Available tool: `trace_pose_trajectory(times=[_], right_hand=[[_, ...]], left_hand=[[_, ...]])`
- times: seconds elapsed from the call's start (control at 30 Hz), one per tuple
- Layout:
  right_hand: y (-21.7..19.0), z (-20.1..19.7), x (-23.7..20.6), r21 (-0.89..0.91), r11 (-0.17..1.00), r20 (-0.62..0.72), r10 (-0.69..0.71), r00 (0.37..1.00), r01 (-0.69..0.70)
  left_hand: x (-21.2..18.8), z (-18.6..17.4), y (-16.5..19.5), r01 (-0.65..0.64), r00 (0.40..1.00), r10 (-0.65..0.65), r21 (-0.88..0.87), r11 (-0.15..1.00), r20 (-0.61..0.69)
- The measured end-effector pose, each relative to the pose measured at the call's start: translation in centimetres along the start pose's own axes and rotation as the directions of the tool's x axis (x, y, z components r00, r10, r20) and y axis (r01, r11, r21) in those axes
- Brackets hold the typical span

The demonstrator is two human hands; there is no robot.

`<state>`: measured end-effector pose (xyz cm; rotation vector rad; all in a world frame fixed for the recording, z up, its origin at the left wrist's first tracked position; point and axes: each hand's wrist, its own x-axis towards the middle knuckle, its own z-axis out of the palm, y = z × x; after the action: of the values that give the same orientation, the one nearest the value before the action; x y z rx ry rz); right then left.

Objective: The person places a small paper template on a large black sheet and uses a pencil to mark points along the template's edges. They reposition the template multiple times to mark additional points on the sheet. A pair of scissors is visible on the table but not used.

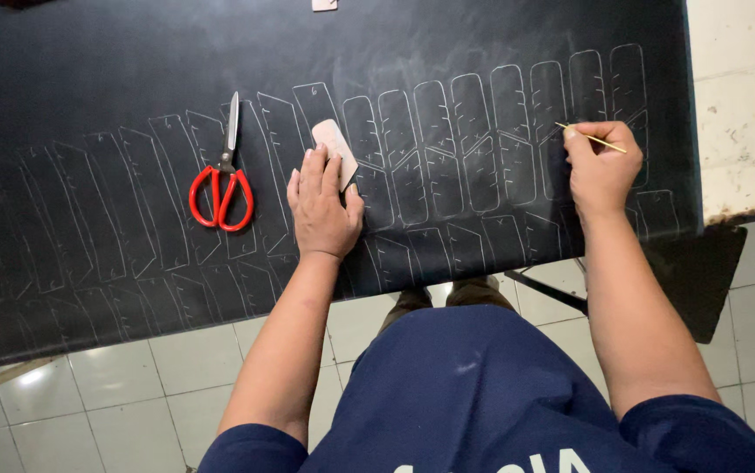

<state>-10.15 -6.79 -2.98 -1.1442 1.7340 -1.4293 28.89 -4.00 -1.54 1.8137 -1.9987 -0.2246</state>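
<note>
A black sheet (88,79) covers the table, marked with rows of pale traced outlines (474,149). My left hand (320,206) lies flat on the sheet, its fingers pressing a small beige template (335,144) against it. My right hand (600,166) rests on the sheet at the right, pinching a thin yellow marking stick (594,140) that points up and left. Red-handled scissors (222,180) lie shut on the sheet just left of my left hand.
The sheet hangs over the table's near edge. A worn white tabletop (736,114) shows at the right. White floor tiles (115,394) lie below, and a small beige piece (324,4) sits at the top edge.
</note>
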Motion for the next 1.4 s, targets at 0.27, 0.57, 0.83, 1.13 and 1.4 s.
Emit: trace_pose_trajectory(times=[0.27,0.57,0.83,1.13,1.4], right_hand=[[-0.1,-0.5,0.2,-0.028,1.000,0.035,0.000,0.999,0.001],[0.5,-3.1,2.3,0.146,0.989,-0.072,0.014,0.997,-0.003],[1.5,-4.8,3.6,0.057,0.998,-0.056,0.021,0.998,-0.018],[0.8,-5.4,3.9,0.003,1.000,-0.028,0.012,1.000,-0.012],[1.0,-8.1,5.7,0.056,0.996,-0.141,0.070,0.988,-0.062]], left_hand=[[0.2,-0.1,0.3,0.010,1.000,-0.010,0.003,1.000,0.022],[0.3,-0.1,1.1,0.008,1.000,-0.008,0.009,1.000,0.019],[0.6,-0.2,2.2,0.014,1.000,-0.014,0.003,1.000,-0.004],[1.0,-0.1,3.2,0.031,0.999,-0.031,0.001,1.000,0.017],[1.1,0.2,3.7,0.032,0.999,-0.032,0.016,0.999,0.016]])
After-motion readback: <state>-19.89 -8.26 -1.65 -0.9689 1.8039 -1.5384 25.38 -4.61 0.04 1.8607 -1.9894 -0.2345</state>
